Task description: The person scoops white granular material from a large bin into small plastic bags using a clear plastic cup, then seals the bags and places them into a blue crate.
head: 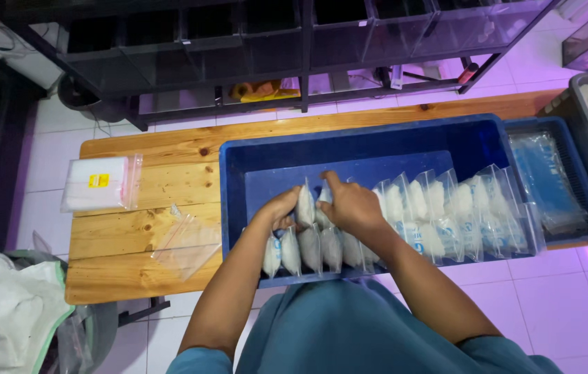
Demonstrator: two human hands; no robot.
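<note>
- Over the blue tub point(266, 149), near-left end: both my hands sit in the row of filled clear pouches point(446, 215) standing on edge along the near wall.
- Done so far, judging by the layout: a long file of pouches runs from the near-left corner to the right end of the tub, upright and leaning on one another. The far half of the tub floor shows bare blue.
- Left: one flat empty zip bag point(186, 242) lies on the wooden table point(141, 180) to the left of the tub, and a wrapped pack of bags point(100, 183) sits farther left. I judge the filing well along but not finished.
- My left hand point(278, 210): fingers curled shut around the top of one white-filled pouch point(305, 205), palm turned right, forearm coming up from near-left.
- My right hand point(353, 206): knuckles up, fingers bent down and closed onto the neighbouring pouch tops just right of that pouch; exactly which one it pinches I cannot tell.
- Hands nearly touching, the held pouch between them.
- Right of the tub: a second blue tray point(571, 173) holding flat clear bags.
</note>
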